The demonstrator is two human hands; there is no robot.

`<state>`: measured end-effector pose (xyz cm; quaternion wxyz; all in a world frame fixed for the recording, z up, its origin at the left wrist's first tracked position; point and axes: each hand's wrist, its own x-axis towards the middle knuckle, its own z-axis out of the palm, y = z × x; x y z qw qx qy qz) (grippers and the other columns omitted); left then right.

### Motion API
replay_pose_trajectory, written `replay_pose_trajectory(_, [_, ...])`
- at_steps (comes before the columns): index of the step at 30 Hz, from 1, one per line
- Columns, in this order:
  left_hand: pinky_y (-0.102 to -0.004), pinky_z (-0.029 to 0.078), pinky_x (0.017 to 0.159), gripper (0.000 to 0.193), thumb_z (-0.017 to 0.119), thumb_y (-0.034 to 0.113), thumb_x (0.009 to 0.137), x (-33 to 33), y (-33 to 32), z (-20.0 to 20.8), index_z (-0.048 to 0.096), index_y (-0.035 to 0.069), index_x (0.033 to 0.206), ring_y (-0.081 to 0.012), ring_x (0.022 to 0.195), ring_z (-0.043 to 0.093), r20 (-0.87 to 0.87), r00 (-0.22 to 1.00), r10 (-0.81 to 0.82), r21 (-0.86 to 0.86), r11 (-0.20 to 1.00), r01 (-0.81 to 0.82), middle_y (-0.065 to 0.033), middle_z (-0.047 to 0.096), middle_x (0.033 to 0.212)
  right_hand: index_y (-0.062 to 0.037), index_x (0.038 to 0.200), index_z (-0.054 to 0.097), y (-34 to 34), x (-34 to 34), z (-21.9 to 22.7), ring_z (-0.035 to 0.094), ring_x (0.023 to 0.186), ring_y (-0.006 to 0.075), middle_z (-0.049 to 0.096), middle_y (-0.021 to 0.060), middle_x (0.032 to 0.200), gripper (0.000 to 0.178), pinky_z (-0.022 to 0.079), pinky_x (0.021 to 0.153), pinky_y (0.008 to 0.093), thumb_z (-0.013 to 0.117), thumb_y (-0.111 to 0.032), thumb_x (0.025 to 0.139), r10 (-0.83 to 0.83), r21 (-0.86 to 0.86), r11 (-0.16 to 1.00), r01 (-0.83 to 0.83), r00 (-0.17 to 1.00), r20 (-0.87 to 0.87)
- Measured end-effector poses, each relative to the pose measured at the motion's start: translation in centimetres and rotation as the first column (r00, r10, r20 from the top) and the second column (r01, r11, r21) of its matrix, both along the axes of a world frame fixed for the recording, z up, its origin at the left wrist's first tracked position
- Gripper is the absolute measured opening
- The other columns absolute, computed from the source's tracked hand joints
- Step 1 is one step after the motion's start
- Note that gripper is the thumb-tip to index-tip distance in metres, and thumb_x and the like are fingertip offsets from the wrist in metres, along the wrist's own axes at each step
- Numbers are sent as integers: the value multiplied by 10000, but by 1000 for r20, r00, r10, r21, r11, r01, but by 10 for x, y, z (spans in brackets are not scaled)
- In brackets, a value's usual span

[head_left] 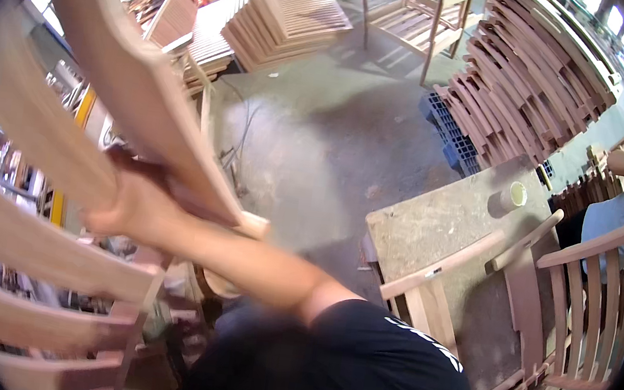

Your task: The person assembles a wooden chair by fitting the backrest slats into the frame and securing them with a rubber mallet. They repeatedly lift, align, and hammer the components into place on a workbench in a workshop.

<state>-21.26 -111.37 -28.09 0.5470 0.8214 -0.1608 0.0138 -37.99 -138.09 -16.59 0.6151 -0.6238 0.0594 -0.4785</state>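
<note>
A large slatted wooden chair frame stands tilted at the left, close to the camera, with broad pale slats running toward the lower left. My right arm reaches across my body to it. My right hand is closed around one of its wooden slats, with the fingers partly hidden behind the wood. The upper part of the frame is blurred. My left hand does not show.
Stacked slatted panels stand at the back. A tall pile of curved wooden parts rests on a blue pallet. At the right, a worktable carries a small tub. Another person is beyond a slatted chair back.
</note>
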Motion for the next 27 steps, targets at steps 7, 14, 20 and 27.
replay_pose_trajectory(7, [-303,515,543,650,623,591,927,114,-248,100,513,5,1186,-177,665,638,251,933,-258,-63,957,282,-87,607,771,34,1123,634,-205,-66,-48,630,901,182,657,95,1004,577,514,791,315,887,-254,691,-362,495,794,354,928,-85])
replay_pose_trajectory(14, [-296,511,501,688,624,632,916,104,-619,116,506,2,1168,-171,625,638,146,583,-799,-81,578,812,-85,602,727,16,1010,670,-423,-128,-176,632,784,162,674,45,880,486,503,711,313,890,-313,728,-760,598,364,713,599,-251])
replay_pose_trajectory(20, [-292,504,712,398,708,332,957,26,-926,-22,600,19,1179,-120,830,632,-248,379,-892,-200,430,881,-24,646,914,-25,957,648,-562,-182,-244,585,745,154,616,31,823,392,478,636,339,843,-318,783,-747,493,-6,870,324,-580])
replay_pose_trajectory(27, [-349,460,990,581,743,317,918,-48,-1195,-179,571,-62,1324,-225,1152,618,-549,275,-789,-167,427,889,-146,657,1275,-82,836,612,-714,-212,-371,523,558,141,528,-6,675,226,429,485,329,761,-239,901,-608,551,-337,763,270,-747])
